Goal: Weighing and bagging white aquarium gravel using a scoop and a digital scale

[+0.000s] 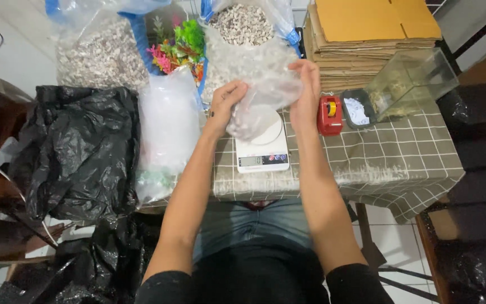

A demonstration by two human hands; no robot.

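Over the checked tablecloth [400, 152], both hands grip a pebble bag [260, 107].

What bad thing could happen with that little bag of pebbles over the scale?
The small clear bag is held up by both the left hand and the right hand above the white scale. If the thin plastic slips or tears, pebbles might spill over the scale and the checked tablecloth. An elbow might also bump the glass tank, which stands near the table's edge.

Red tape dispenser [329, 114], cardboard stack [367, 34], glass tank [412, 84], black bags [80, 152].
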